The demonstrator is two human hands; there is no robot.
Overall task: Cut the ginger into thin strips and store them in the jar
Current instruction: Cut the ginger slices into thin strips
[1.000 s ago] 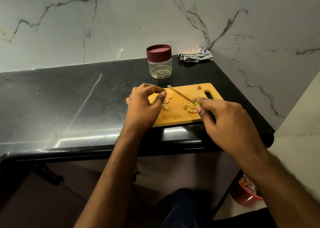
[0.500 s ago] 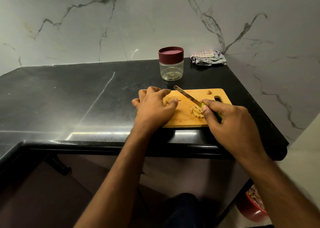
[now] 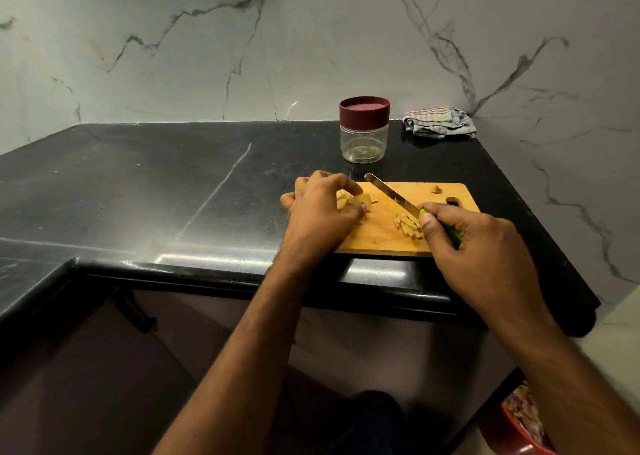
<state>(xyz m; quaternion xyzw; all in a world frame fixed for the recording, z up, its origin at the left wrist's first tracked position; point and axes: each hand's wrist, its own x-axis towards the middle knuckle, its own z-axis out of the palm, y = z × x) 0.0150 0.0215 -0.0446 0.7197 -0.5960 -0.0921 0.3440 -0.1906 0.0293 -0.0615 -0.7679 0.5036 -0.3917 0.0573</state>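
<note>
A wooden cutting board lies at the front edge of the black counter. My left hand pinches a pale piece of ginger at the board's left end. My right hand grips the green handle of a knife, whose blade angles up and left over the board. A small pile of cut ginger strips lies beside my right thumb. One stray ginger bit sits at the board's far edge. A clear jar with a maroon lid on stands behind the board.
A folded checked cloth lies in the back corner against the marble wall. The black counter stretches left. A red bowl with scraps sits low on the floor at bottom right.
My left hand has lifted its fingers so the ginger piece shows between them. The view has shifted left and tilted up, and the knife blade stays angled over the board.
</note>
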